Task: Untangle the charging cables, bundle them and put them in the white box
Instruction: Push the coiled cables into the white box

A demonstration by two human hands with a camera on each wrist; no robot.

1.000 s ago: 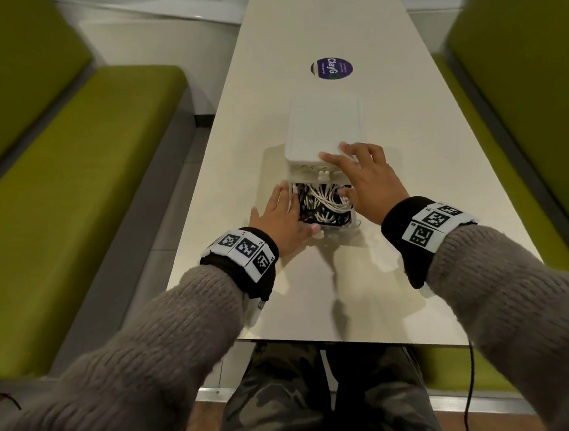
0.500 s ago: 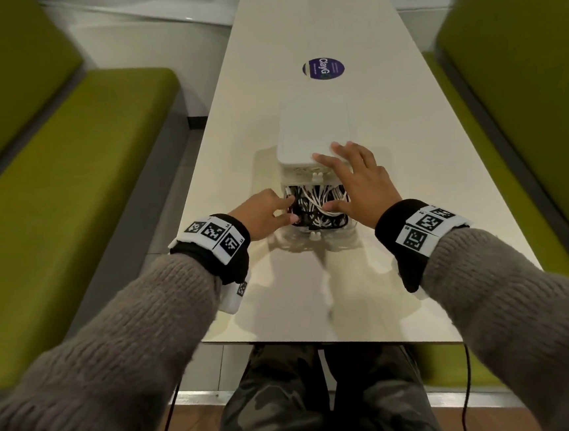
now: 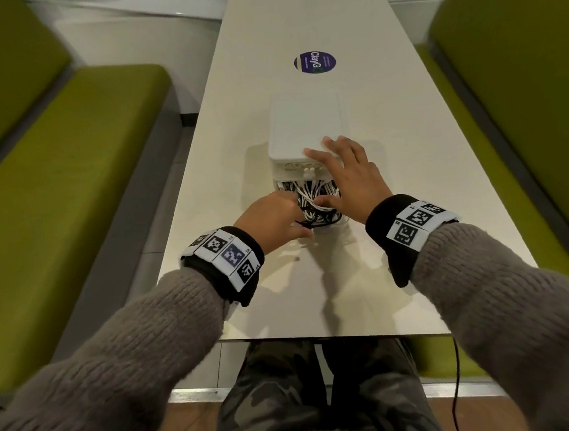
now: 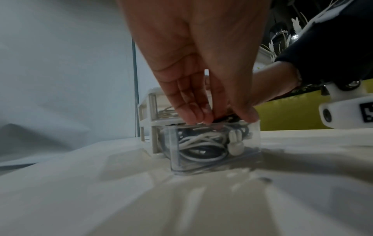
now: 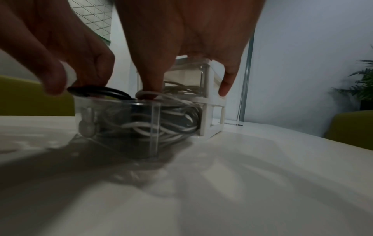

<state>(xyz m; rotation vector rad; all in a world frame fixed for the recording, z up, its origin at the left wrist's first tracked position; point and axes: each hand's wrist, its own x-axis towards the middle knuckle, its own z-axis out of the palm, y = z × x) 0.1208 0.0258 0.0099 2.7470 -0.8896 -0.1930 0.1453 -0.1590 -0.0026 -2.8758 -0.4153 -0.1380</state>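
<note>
Left hand (image 3: 273, 218) pinches black cable (image 5: 96, 91); right hand (image 3: 349, 182) rests flat on white box (image 3: 304, 124).

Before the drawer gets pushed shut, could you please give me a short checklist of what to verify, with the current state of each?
1. Drawer pulled out of the white box: ok.
2. White cables down inside the drawer: ok, though thumb of right hand presses a white loop at the rim.
3. Black cable below the rim: not ok, a loop lies over the drawer's edge, in the grip of the left hand.
4. Box steadied: ok, right hand fingers rest on its top.
5. Cables bundled: cannot tell.
6. Table around the box free of stray cables: ok.
</note>
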